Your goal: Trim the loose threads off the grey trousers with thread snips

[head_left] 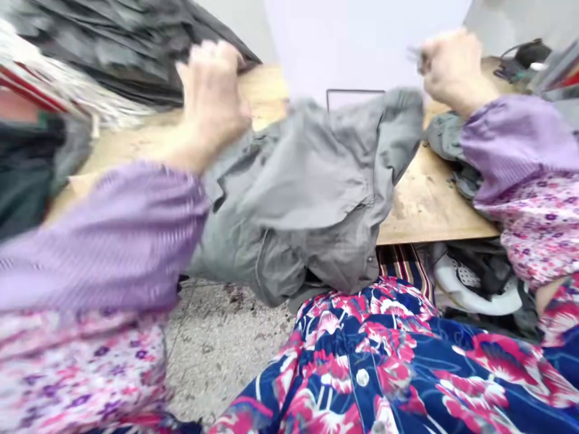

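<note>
A grey garment [316, 187] with seams and a loose flap is bunched in front of me, over the table edge and down towards my lap. My left hand [212, 96] is raised at its upper left, blurred, with fingers curled. Whether it grips the cloth there is hidden. On the other side, my right hand [452, 69] is up above the garment's right end, apart from it. Its fingers are closed, and a thin greyish tip juts out from them, too smeared to name.
A wooden table [443, 199] lies under the garment. Dark grey cloth [131, 48] is heaped at back left, beside white strands [85, 84]. More grey cloth [456, 157] lies at right. Below the tabletop is a white plastic piece [479, 292] among dark fabric.
</note>
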The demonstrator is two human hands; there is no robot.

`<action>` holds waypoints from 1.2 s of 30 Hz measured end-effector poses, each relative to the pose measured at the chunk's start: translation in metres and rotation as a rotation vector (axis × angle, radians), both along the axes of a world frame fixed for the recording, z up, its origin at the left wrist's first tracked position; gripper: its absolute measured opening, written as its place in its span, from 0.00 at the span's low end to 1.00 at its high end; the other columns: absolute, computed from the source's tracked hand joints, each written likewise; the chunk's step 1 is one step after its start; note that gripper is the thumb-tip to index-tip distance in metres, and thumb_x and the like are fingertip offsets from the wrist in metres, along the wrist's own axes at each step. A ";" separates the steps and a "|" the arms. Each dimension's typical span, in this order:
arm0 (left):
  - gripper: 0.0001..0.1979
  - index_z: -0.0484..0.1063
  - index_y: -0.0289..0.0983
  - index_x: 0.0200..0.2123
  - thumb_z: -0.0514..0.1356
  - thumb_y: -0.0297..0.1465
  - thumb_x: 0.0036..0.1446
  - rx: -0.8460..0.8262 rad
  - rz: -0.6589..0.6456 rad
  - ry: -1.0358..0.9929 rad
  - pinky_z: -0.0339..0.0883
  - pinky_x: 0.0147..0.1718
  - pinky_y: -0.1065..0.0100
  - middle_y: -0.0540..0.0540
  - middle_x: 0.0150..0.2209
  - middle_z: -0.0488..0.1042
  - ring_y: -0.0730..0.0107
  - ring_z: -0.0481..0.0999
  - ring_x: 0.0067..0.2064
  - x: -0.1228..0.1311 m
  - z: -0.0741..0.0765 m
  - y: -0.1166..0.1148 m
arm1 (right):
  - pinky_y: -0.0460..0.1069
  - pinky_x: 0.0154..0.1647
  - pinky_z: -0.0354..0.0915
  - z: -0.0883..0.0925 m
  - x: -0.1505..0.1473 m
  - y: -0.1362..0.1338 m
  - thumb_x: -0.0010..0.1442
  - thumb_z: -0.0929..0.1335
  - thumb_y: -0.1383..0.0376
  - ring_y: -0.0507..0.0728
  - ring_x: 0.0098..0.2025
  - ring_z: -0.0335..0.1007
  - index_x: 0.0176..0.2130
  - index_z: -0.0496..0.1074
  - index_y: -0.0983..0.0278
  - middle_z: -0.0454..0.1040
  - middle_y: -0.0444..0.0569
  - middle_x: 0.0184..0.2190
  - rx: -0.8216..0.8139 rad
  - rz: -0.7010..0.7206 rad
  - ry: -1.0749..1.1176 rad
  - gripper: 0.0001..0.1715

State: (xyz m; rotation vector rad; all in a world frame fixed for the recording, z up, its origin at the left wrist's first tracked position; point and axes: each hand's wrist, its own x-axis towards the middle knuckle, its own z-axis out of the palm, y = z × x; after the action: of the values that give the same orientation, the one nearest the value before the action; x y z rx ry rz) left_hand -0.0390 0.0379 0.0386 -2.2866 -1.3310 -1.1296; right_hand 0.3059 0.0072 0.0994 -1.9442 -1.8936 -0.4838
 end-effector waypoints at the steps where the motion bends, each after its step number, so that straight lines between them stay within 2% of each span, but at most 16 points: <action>1: 0.14 0.66 0.21 0.41 0.54 0.29 0.58 -0.013 -0.021 0.037 0.59 0.44 0.52 0.43 0.38 0.68 0.65 0.69 0.45 0.009 -0.016 -0.010 | 0.49 0.42 0.55 -0.017 0.009 -0.007 0.60 0.63 0.66 0.58 0.49 0.66 0.40 0.70 0.87 0.72 0.69 0.41 -0.025 -0.101 -0.027 0.22; 2: 0.13 0.67 0.23 0.36 0.55 0.31 0.56 -0.020 -0.049 0.056 0.59 0.43 0.56 0.46 0.33 0.67 0.67 0.70 0.41 0.018 -0.035 -0.028 | 0.49 0.41 0.55 -0.035 0.019 -0.015 0.59 0.64 0.66 0.57 0.47 0.67 0.40 0.71 0.86 0.73 0.69 0.40 -0.052 -0.151 -0.032 0.21; 5: 0.17 0.63 0.33 0.21 0.58 0.40 0.53 -0.001 -0.189 -0.010 0.57 0.33 0.69 0.52 0.20 0.61 0.76 0.63 0.26 0.039 -0.102 -0.105 | 0.46 0.34 0.55 -0.084 0.040 -0.044 0.58 0.64 0.64 0.48 0.34 0.67 0.34 0.74 0.82 0.75 0.60 0.30 -0.144 -0.105 0.002 0.19; 7: 0.20 0.62 0.36 0.21 0.60 0.46 0.48 -0.019 -0.274 -0.032 0.54 0.28 0.69 0.52 0.19 0.61 0.74 0.61 0.24 0.052 -0.142 -0.158 | 0.44 0.28 0.52 -0.111 0.042 -0.067 0.57 0.65 0.63 0.44 0.24 0.60 0.27 0.73 0.78 0.70 0.49 0.20 -0.187 -0.027 0.090 0.19; 9: 0.23 0.62 0.36 0.22 0.61 0.51 0.45 -0.066 -0.299 -0.042 0.52 0.26 0.67 0.50 0.20 0.61 0.71 0.61 0.24 0.065 -0.171 -0.194 | 0.43 0.24 0.50 -0.135 0.031 -0.093 0.55 0.67 0.62 0.43 0.19 0.52 0.20 0.70 0.74 0.63 0.42 0.14 -0.209 0.115 0.275 0.19; 12: 0.25 0.65 0.35 0.25 0.58 0.54 0.46 -0.047 -0.242 -0.019 0.53 0.27 0.65 0.47 0.21 0.63 0.66 0.62 0.26 0.084 -0.195 -0.212 | 0.43 0.23 0.50 -0.172 -0.004 -0.135 0.54 0.68 0.59 0.46 0.20 0.53 0.20 0.67 0.69 0.60 0.40 0.15 -0.292 0.362 0.510 0.18; 14: 0.20 0.67 0.35 0.28 0.57 0.48 0.51 -0.027 -0.220 0.035 0.53 0.28 0.64 0.46 0.23 0.64 0.65 0.62 0.28 0.093 -0.202 -0.209 | 0.43 0.23 0.50 -0.198 -0.029 -0.158 0.52 0.69 0.58 0.46 0.21 0.55 0.22 0.67 0.68 0.61 0.40 0.17 -0.338 0.418 0.546 0.17; 17: 0.08 0.66 0.35 0.26 0.53 0.29 0.56 -0.045 -0.310 0.092 0.53 0.29 0.65 0.47 0.22 0.63 0.67 0.61 0.28 0.099 -0.208 -0.201 | 0.43 0.22 0.48 -0.221 -0.055 -0.177 0.56 0.66 0.62 0.46 0.20 0.53 0.24 0.65 0.67 0.58 0.40 0.17 -0.396 0.441 0.501 0.14; 20: 0.11 0.63 0.35 0.22 0.49 0.21 0.55 -0.106 -0.482 0.073 0.54 0.28 0.66 0.47 0.22 0.63 0.69 0.59 0.27 0.094 -0.214 -0.203 | 0.42 0.21 0.47 -0.213 -0.063 -0.184 0.59 0.63 0.63 0.45 0.18 0.49 0.22 0.62 0.66 0.55 0.38 0.16 -0.429 0.562 0.567 0.16; 23: 0.09 0.62 0.36 0.23 0.52 0.24 0.56 -0.189 -0.610 0.000 0.55 0.27 0.68 0.49 0.22 0.63 0.71 0.59 0.27 0.086 -0.214 -0.211 | 0.42 0.20 0.49 -0.189 -0.065 -0.186 0.61 0.63 0.62 0.45 0.18 0.50 0.23 0.61 0.66 0.56 0.38 0.16 -0.406 0.646 0.668 0.17; 25: 0.08 0.62 0.36 0.24 0.57 0.28 0.54 -0.260 -0.551 -0.181 0.57 0.28 0.69 0.50 0.23 0.64 0.72 0.61 0.28 0.080 -0.210 -0.215 | 0.42 0.20 0.50 -0.178 -0.069 -0.184 0.60 0.64 0.63 0.45 0.18 0.52 0.23 0.63 0.65 0.59 0.39 0.16 -0.307 0.620 0.661 0.15; 27: 0.09 0.62 0.37 0.30 0.61 0.32 0.51 -0.381 -0.314 -0.475 0.60 0.30 0.69 0.49 0.28 0.65 0.71 0.65 0.32 0.076 -0.203 -0.213 | 0.42 0.20 0.51 -0.176 -0.077 -0.179 0.58 0.65 0.64 0.45 0.19 0.54 0.26 0.65 0.65 0.63 0.40 0.18 -0.214 0.622 0.622 0.11; 29: 0.18 0.62 0.37 0.37 0.65 0.35 0.46 -0.560 -0.051 -0.772 0.63 0.32 0.69 0.47 0.35 0.67 0.69 0.68 0.36 0.075 -0.197 -0.203 | 0.42 0.21 0.53 -0.183 -0.087 -0.171 0.58 0.66 0.66 0.45 0.19 0.58 0.28 0.67 0.65 0.67 0.41 0.20 -0.161 0.673 0.583 0.07; 30: 0.23 0.61 0.37 0.40 0.66 0.36 0.43 -0.658 0.025 -0.896 0.65 0.33 0.69 0.46 0.37 0.67 0.69 0.69 0.37 0.075 -0.195 -0.196 | 0.42 0.22 0.55 -0.187 -0.093 -0.167 0.57 0.66 0.67 0.46 0.21 0.60 0.30 0.68 0.66 0.69 0.42 0.21 -0.133 0.694 0.558 0.05; 32: 0.26 0.63 0.36 0.41 0.67 0.38 0.41 -0.847 0.010 -1.100 0.66 0.34 0.69 0.45 0.37 0.70 0.69 0.71 0.37 0.078 -0.193 -0.182 | 0.43 0.25 0.57 -0.197 -0.103 -0.156 0.57 0.65 0.69 0.48 0.23 0.64 0.33 0.70 0.66 0.72 0.45 0.24 -0.069 0.710 0.475 0.04; 36: 0.14 0.69 0.33 0.32 0.65 0.35 0.43 -1.013 -0.241 -1.454 0.66 0.35 0.70 0.48 0.31 0.74 0.72 0.72 0.32 0.088 -0.186 -0.166 | 0.46 0.28 0.57 -0.209 -0.120 -0.137 0.54 0.63 0.72 0.53 0.27 0.67 0.36 0.71 0.68 0.73 0.50 0.26 -0.039 0.641 0.227 0.09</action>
State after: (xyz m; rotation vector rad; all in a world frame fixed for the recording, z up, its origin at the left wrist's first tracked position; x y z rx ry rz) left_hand 0.0487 -0.1281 -0.1475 -1.9460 -2.5332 -3.0560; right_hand 0.1861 -0.1300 -0.1097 -1.2324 -2.2205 -0.0326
